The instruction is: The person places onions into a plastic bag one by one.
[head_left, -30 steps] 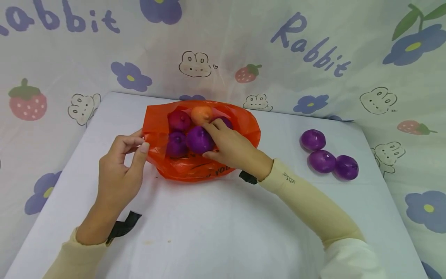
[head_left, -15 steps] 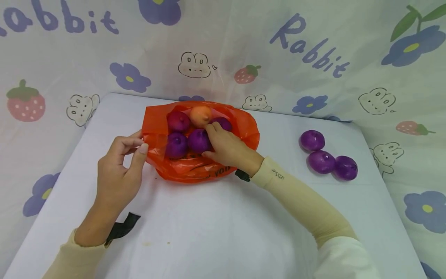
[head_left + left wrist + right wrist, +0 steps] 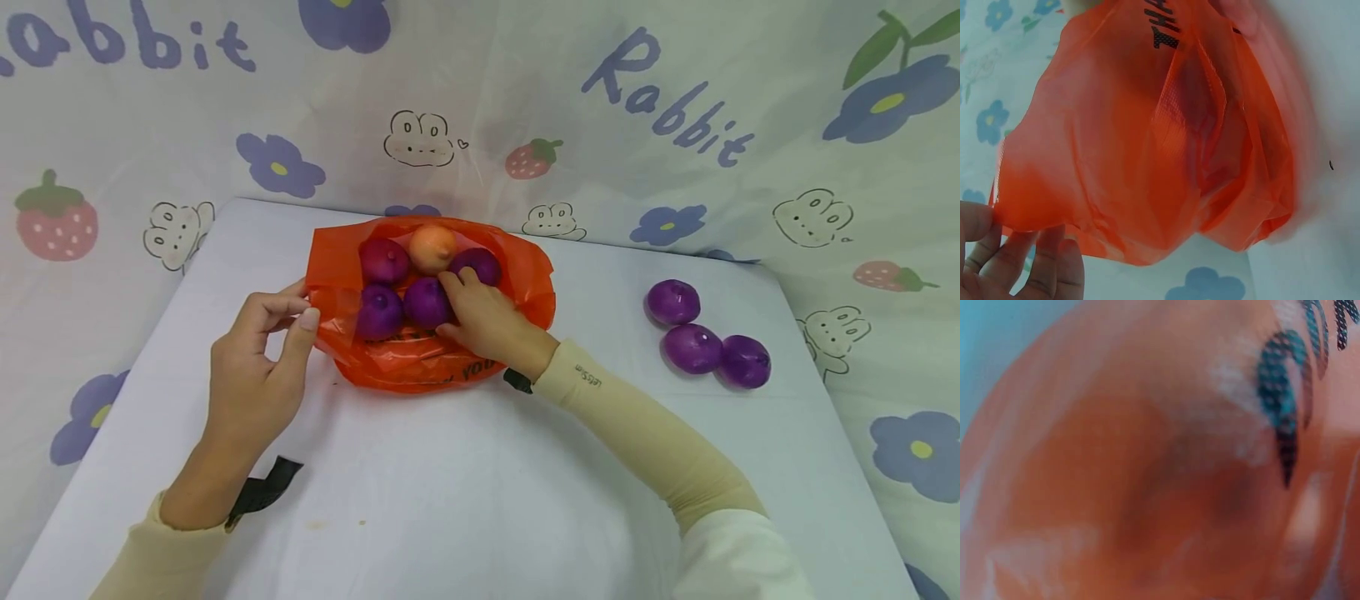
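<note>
In the head view an orange plastic bag (image 3: 405,367) lies with its mouth facing up. My left hand (image 3: 258,367) pinches the bag's left rim; the left wrist view shows its fingers (image 3: 1047,262) at the film's edge. My right hand (image 3: 487,321) reaches inside, thumb and fingers around the right side of a purple round fruit (image 3: 426,302). Around that fruit sit another purple fruit (image 3: 380,313), a reddish-purple one (image 3: 384,260), an orange one with a nub (image 3: 431,247) and a purple one (image 3: 480,264). Blurred bag film (image 3: 1085,487) fills the right wrist view.
Three more purple fruits (image 3: 693,347) lie grouped on the right of the white table (image 3: 465,483). A black strap (image 3: 266,490) hangs from the left wrist. Behind stands a white cloth (image 3: 480,92) printed with rabbits, flowers and strawberries.
My right hand has gone down into the bag, and the purple fruit it holds now sits lower, beside the others. The left hand stays at the bag's rim.
</note>
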Demonstrator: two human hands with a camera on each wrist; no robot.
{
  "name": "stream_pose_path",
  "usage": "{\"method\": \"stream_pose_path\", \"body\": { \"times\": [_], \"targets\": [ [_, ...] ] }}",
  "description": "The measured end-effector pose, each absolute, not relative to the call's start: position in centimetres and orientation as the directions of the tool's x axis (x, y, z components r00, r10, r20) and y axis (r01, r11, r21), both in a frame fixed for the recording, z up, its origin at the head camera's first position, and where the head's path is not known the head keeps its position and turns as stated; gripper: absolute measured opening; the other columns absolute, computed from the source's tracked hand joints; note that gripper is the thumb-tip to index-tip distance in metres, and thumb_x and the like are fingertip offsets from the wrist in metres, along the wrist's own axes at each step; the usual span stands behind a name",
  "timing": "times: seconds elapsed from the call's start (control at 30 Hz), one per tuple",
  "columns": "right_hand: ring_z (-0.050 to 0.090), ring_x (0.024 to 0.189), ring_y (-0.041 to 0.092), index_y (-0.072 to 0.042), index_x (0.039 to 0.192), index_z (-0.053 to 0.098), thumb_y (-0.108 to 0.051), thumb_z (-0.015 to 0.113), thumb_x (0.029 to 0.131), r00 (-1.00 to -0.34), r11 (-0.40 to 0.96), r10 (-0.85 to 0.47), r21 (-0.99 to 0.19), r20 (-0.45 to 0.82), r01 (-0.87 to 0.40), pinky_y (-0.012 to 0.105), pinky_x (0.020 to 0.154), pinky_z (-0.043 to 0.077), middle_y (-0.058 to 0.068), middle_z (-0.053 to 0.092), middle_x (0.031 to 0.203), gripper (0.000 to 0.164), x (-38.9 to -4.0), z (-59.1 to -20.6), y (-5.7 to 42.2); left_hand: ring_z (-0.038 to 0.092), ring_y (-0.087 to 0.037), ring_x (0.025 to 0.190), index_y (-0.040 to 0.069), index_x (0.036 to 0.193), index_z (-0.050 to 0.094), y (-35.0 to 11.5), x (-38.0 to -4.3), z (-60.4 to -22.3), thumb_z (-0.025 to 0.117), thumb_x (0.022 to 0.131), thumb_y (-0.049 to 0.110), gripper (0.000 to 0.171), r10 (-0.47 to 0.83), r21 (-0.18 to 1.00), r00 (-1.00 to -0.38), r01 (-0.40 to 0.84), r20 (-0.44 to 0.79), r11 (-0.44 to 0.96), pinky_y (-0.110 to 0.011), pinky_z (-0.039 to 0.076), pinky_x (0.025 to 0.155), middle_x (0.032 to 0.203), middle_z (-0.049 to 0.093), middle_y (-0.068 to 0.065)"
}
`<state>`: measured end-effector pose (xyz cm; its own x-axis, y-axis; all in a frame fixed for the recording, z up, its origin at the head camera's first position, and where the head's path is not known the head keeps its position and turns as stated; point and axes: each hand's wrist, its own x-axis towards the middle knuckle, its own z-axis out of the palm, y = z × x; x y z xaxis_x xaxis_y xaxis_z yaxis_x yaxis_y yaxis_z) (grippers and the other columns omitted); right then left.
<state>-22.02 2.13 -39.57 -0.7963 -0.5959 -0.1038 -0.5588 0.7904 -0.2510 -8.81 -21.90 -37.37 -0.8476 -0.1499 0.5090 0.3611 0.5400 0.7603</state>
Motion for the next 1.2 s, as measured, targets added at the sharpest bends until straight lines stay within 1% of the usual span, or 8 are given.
{"method": "stream_pose_path", "body": {
  "times": [0.17,0.37,0.57,0.73,1.03,1.2],
  "targets": [
    [0.063,0.111,0.027,-0.002,0.153,0.037,-0.032,0.077,0.097,-0.79,0.773,-0.608,-0.286,-0.08,-0.567,0.04,0.099,0.056,0.016,0.054,0.128,0.076,-22.3,-39.8,2.05,0.058,0.004,0.119,-0.01,0.118,0.06,-21.9,-8.81,-37.39,0.062,0.104,0.004,0.019,-0.15,0.759,-0.847,0.36,0.509,0.543,-0.013,0.045,0.096,0.141,0.066,-0.011],
    [0.064,0.11,0.028,-0.001,0.15,0.039,-0.027,0.078,0.096,-0.785,0.762,-0.615,-0.309,-0.071,-0.569,0.039,0.099,0.056,0.016,0.056,0.126,0.072,-22.54,-40.0,1.9,0.057,0.005,0.119,-0.009,0.119,0.06,-21.92,-8.83,-37.31,0.061,0.105,0.006,0.02,-0.15,0.758,-0.85,0.353,0.505,0.549,-0.013,0.044,0.097,0.142,0.065,-0.01],
    [0.065,0.107,0.028,-0.003,0.149,0.04,-0.026,0.078,0.096,-0.792,0.767,-0.608,-0.307,-0.063,-0.564,0.038,0.097,0.057,0.015,0.056,0.124,0.07,-22.71,-40.05,1.63,0.057,0.005,0.118,-0.009,0.119,0.06,-21.95,-8.8,-37.24,0.061,0.105,0.006,0.021,-0.151,0.758,-0.853,0.346,0.499,0.552,-0.013,0.044,0.097,0.142,0.065,-0.01],
    [0.066,0.106,0.029,-0.002,0.149,0.04,-0.026,0.078,0.096,-0.792,0.766,-0.607,-0.315,-0.066,-0.561,0.04,0.098,0.057,0.016,0.057,0.125,0.069,-22.68,-40.11,1.47,0.057,0.005,0.116,-0.01,0.118,0.06,-22.02,-8.76,-37.26,0.062,0.105,0.006,0.021,-0.156,0.761,-0.853,0.344,0.498,0.549,-0.012,0.044,0.097,0.141,0.065,-0.011],
    [0.065,0.111,0.029,-0.001,0.156,0.035,-0.025,0.078,0.096,-0.805,0.77,-0.591,-0.331,-0.049,-0.546,0.041,0.101,0.055,0.018,0.056,0.13,0.078,-22.52,-40.45,1.69,0.057,0.004,0.117,-0.009,0.118,0.06,-22.03,-8.8,-37.46,0.062,0.104,0.005,0.02,-0.156,0.761,-0.852,0.347,0.501,0.548,-0.012,0.044,0.097,0.141,0.066,-0.011],
    [0.063,0.114,0.029,-0.001,0.152,0.039,-0.025,0.077,0.097,-0.82,0.775,-0.571,-0.351,-0.035,-0.525,0.042,0.102,0.054,0.017,0.055,0.132,0.071,-22.4,-40.39,2.41,0.058,0.004,0.118,-0.009,0.118,0.061,-22.05,-8.85,-37.47,0.063,0.104,0.005,0.02,-0.154,0.757,-0.848,0.353,0.507,0.55,-0.013,0.045,0.097,0.141,0.065,-0.01]
  ]
}}
